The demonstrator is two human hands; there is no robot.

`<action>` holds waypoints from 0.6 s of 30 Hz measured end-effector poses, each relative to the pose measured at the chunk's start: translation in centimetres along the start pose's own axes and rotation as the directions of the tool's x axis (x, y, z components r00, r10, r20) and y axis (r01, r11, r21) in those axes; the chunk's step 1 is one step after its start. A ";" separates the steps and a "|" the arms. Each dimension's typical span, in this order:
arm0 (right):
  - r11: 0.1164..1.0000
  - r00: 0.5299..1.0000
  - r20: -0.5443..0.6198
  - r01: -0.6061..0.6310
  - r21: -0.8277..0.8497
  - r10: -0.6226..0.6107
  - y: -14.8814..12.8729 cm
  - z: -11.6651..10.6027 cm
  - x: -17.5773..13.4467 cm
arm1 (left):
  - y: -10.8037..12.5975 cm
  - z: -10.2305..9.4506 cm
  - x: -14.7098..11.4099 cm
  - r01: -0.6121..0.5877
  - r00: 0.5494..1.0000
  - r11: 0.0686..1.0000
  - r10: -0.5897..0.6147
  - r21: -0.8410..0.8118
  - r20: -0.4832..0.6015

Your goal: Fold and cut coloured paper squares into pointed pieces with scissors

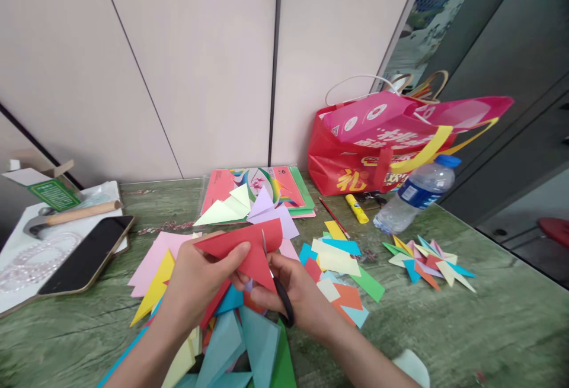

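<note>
My left hand [202, 278] pinches a folded sheet of red paper [235, 243], with the thumb on its near face. In my right hand [296, 293] are scissors [284, 302] with black handles. Their blades stand upright at the red paper's right part, and one blade shows in front of it. Below and around both hands lie folded paper pieces: teal ones [260, 340], a yellow one [155, 287], pink ones [153, 260] and several others. Just beyond are a cream folded piece [229, 207] and a lilac one [278, 219]. The fingertips behind the red paper are partly hidden.
Paper scraps [340, 257] lie to the right, then a many-pointed paper star [431, 260]. Behind stand a water bottle [418, 189], a glue stick [357, 208], a pencil [333, 216], a red bag [377, 145] and a paper pack [258, 183]. Leftward lie a phone [86, 255] and hammer [73, 216].
</note>
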State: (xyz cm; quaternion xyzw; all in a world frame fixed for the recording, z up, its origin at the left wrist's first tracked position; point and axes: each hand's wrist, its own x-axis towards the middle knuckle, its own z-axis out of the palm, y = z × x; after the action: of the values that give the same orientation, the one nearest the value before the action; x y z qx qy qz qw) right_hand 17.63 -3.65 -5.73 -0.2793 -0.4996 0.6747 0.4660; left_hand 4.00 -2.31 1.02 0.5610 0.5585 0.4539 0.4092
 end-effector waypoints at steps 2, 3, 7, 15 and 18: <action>1.000 1.000 0.002 0.008 0.006 -0.008 0.2 0.0 0.0 | 0.0 0.0 0.0 -0.008 1.000 1.000 0.008 -0.007 0.001; 1.000 1.000 0.002 0.006 0.005 -0.006 0.3 -0.1 0.0 | 0.1 0.0 -0.1 -0.005 1.000 1.000 0.005 -0.008 0.002; 0.999 0.999 -0.010 -0.031 -0.008 0.031 0.4 -0.1 -0.1 | 0.1 0.0 -0.1 0.015 1.000 1.000 -0.016 0.003 0.012; 0.997 0.996 -0.054 -0.073 -0.039 0.071 0.5 -0.2 -0.1 | -0.2 -0.1 0.1 0.002 1.000 1.000 -0.002 -0.015 0.015; 0.994 0.994 -0.084 -0.071 -0.082 0.065 0.5 -0.2 -0.2 | -0.4 -0.3 0.2 0.022 0.999 1.000 -0.022 -0.012 0.041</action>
State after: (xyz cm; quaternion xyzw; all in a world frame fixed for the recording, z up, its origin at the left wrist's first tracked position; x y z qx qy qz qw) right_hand 17.69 -3.75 -6.29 -0.3429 -0.4985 0.6565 0.4504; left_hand 3.62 -2.09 0.73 0.5613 0.5532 0.4415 0.4289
